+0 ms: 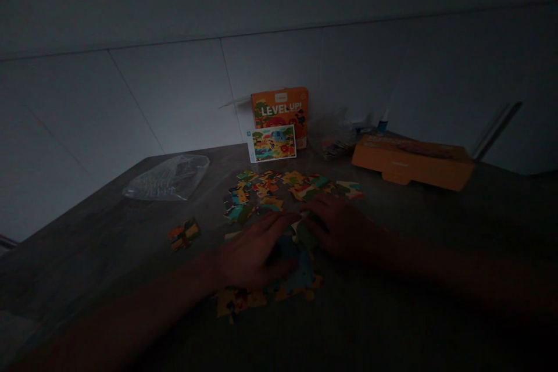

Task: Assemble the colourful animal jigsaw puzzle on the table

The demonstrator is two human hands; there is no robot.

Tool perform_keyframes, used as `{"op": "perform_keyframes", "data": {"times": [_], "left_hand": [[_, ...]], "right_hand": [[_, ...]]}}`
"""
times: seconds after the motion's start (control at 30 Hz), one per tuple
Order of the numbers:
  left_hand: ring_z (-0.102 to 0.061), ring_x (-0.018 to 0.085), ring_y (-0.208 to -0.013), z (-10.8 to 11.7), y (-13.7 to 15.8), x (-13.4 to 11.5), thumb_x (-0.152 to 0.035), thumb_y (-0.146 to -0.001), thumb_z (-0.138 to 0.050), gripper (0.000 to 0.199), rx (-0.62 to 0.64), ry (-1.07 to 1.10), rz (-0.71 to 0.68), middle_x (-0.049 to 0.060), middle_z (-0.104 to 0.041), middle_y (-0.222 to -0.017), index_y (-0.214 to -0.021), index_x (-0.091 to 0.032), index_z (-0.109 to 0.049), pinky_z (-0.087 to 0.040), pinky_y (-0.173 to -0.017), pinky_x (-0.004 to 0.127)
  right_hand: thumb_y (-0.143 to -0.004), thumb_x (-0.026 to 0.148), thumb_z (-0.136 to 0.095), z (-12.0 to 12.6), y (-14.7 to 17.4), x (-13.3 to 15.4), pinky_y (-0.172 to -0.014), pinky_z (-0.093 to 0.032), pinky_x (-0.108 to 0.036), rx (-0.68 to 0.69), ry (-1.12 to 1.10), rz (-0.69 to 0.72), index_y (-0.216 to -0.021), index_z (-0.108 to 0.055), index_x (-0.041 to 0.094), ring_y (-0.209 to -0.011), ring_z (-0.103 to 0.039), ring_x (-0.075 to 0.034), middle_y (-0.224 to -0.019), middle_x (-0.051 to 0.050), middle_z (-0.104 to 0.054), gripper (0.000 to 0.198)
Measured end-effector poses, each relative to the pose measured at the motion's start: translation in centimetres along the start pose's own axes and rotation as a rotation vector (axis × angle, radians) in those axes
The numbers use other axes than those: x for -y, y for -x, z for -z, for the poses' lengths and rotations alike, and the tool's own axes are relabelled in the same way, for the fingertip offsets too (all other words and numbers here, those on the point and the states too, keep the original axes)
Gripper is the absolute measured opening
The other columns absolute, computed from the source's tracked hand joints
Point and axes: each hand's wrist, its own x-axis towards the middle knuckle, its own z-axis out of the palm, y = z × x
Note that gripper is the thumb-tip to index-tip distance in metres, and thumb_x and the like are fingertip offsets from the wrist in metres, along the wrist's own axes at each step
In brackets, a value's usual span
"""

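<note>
Blue puzzle section (301, 264): partly covered by the left hand (253, 251), its fingers curved loosely over it; whether anything is gripped cannot be told.
Green piece (306, 235): overlapped by the right hand (342, 225), fingers bent; a grasp cannot be confirmed.
Loose pieces (265, 187): spread on the counter (126, 256) just beyond the hands.
Picture card (274, 144): leaned against the upright orange LEVEL UP! box (281, 106).
Clear bag (170, 178): laid crumpled at the left.
Second bag (325, 131): set right of the box, small dark items (335, 149) held inside.
Orange carton (414, 166): laid at the far right, its inside hidden.
</note>
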Motion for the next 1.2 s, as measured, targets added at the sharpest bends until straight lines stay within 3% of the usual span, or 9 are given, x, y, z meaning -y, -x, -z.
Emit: {"op": "perform_keyframes", "data": {"times": [0.1,0.2,0.37,0.5,1.2], "left_hand": [[-0.055,0.03,-0.133,0.1,0.0,-0.2,-0.024,-0.086,-0.072,0.072,0.01,-0.01,-0.016,0.019,-0.054,-0.146,-0.149,-0.015,-0.038,-0.051,-0.109,0.045],[-0.057,0.03,-0.13,0.3,0.0,-0.1,-0.024,-0.084,-0.073,0.069,0.016,-0.008,-0.015,0.017,-0.056,-0.143,-0.145,-0.017,-0.043,-0.052,-0.108,0.047],[-0.059,0.028,-0.124,0.6,-0.1,-0.1,-0.023,-0.083,-0.071,0.044,0.004,0.026,-0.074,0.015,-0.059,-0.134,-0.126,-0.015,-0.06,-0.053,-0.105,0.043],[-0.06,0.027,-0.118,0.6,-0.1,0.0,-0.022,-0.085,-0.067,0.037,0.01,0.028,-0.089,0.016,-0.061,-0.128,-0.12,-0.013,-0.063,-0.054,-0.102,0.042],[-0.06,0.03,-0.118,0.1,-0.2,0.5,-0.02,-0.089,-0.059,0.041,0.009,0.001,-0.126,0.017,-0.06,-0.126,-0.129,-0.011,-0.066,-0.054,-0.101,0.047]], "right_hand": [[-0.099,0.023,-0.051,-0.2,-0.1,0.0,-0.085,-0.05,-0.042,0.057,0.059,-0.131,-0.109,-0.067,0.012,-0.097,-0.065,-0.027,-0.105,-0.013,-0.069,0.022],[-0.097,0.026,-0.053,-0.4,0.0,-0.1,-0.081,-0.05,-0.041,0.061,0.117,-0.151,-0.103,-0.068,0.014,-0.093,-0.066,-0.028,-0.1,-0.013,-0.07,0.02],[-0.094,0.026,-0.058,0.0,0.0,0.2,-0.073,-0.048,-0.036,0.098,0.165,-0.177,-0.093,-0.068,0.016,-0.085,-0.066,-0.026,-0.091,-0.011,-0.071,0.014],[-0.094,0.026,-0.058,0.7,-0.2,0.9,-0.067,-0.044,-0.033,0.162,0.191,-0.239,-0.092,-0.068,0.014,-0.082,-0.068,-0.026,-0.087,-0.011,-0.072,0.016],[-0.098,0.032,-0.053,0.8,-0.6,0.6,-0.063,-0.037,-0.03,0.238,0.279,-0.255,-0.1,-0.066,0.014,-0.08,-0.068,-0.023,-0.089,-0.01,-0.073,0.022]]}}
